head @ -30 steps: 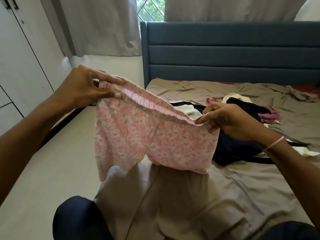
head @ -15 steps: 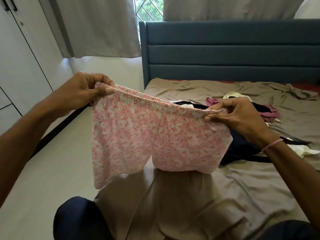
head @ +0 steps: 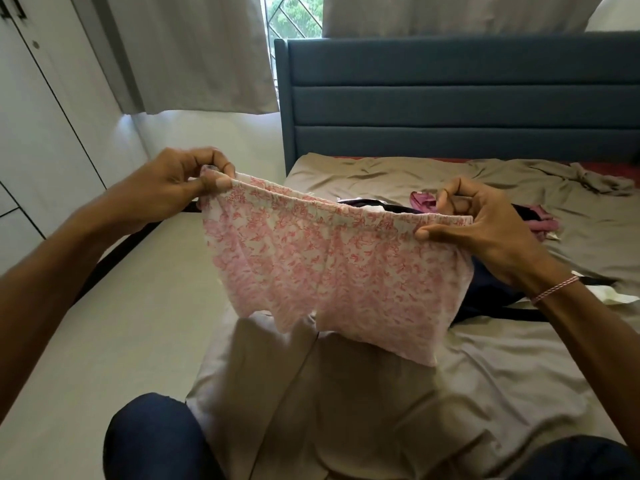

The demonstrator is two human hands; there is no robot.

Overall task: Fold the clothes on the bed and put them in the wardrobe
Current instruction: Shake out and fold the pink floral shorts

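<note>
Above the near end of the bed [head: 381,403], at the middle of the view, a pair of pink printed shorts [head: 332,271] hung spread out by its elastic waistband, both legs dangling toward the brown sheet; whether the lowest hem touched the sheet I could not tell. At ten o'clock the left hand [head: 173,188] pinched the left end of the waistband, thumb pressed against curled fingertips with the cloth bunched between them. At three o'clock the right hand [head: 485,223] pinched the other end, its thumb on the near face of the band and the fingers curled behind it, so the band ran taut and sloped slightly down from left to right. A thin pink and white bracelet [head: 554,289] circled the right wrist. Behind the shorts, toward two o'clock, a small heap of clothes lay on the sheet: a dark garment [head: 491,292] partly hidden by the shorts, a magenta garment [head: 424,199] just beyond it, and a white garment [head: 602,294] at its far right edge. A blue padded headboard [head: 450,98] stood at one o'clock, with a grey curtain [head: 194,53] and a strip of window [head: 294,15] at twelve. White wardrobe [head: 34,133] doors filled the nine o'clock edge, beside the pale floor [head: 104,323]. One dark-trousered knee [head: 152,438] showed at seven o'clock
</note>
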